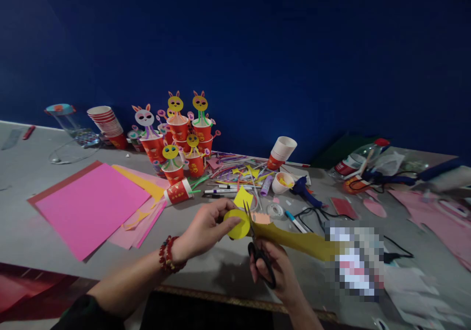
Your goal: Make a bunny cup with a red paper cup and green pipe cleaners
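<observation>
Between the thumb and fingers of my left hand (209,227) is a round yellow paper disc (238,224). My right hand (274,266) grips black-handled scissors (260,261), whose slightly parted blades point up along the disc's right edge. A long strip of darker yellow paper (294,236) stretches to the right behind the scissors. Just beyond the disc lies a small yellow paper piece (243,197). A tape roll (275,210) and a torn peach paper scrap (260,217) lie close by on the grey table.
Red paper cups (173,173) with animal-faced figures stand at the back. Pink sheets (91,202) lie to the left. Pens and pipe cleaners (235,173) are scattered in the middle. A blue glue gun (307,192), its black cord, and a bottle (358,158) occupy the right.
</observation>
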Motion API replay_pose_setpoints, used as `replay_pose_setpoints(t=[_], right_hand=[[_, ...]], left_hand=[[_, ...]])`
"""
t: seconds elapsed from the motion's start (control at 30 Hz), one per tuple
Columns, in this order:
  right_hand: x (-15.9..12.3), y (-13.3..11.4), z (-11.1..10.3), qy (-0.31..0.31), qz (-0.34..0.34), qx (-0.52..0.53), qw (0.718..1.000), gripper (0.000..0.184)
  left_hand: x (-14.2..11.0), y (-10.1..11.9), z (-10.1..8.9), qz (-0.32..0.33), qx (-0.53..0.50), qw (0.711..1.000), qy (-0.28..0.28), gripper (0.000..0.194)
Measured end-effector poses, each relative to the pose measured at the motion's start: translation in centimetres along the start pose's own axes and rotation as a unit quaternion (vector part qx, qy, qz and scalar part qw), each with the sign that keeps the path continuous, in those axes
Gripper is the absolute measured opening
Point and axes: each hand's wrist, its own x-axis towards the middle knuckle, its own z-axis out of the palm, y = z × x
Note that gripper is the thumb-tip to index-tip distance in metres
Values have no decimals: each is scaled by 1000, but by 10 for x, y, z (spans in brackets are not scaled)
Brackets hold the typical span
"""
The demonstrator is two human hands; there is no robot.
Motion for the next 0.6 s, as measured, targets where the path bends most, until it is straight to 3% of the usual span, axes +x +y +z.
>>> replay_pose_setpoints(t=[0.13,0.27,0.43,0.6], right_hand=[[-1,-1,1,19,-23,-4,1000,57],[-1,-4,1,27,-6,7,1000,56],[0,-8,1,8,28,12,999,60],[-1,-13,1,6,10,-9,1000,60]], left_hand=[[0,1,-2,-1,3,1000,-10,21],[2,2,-5,-6,-7,1000,-23,20],[3,2,-7,-14,-31,999,-35,20],[3,2,-8,-9,-35,999,-35,20]])
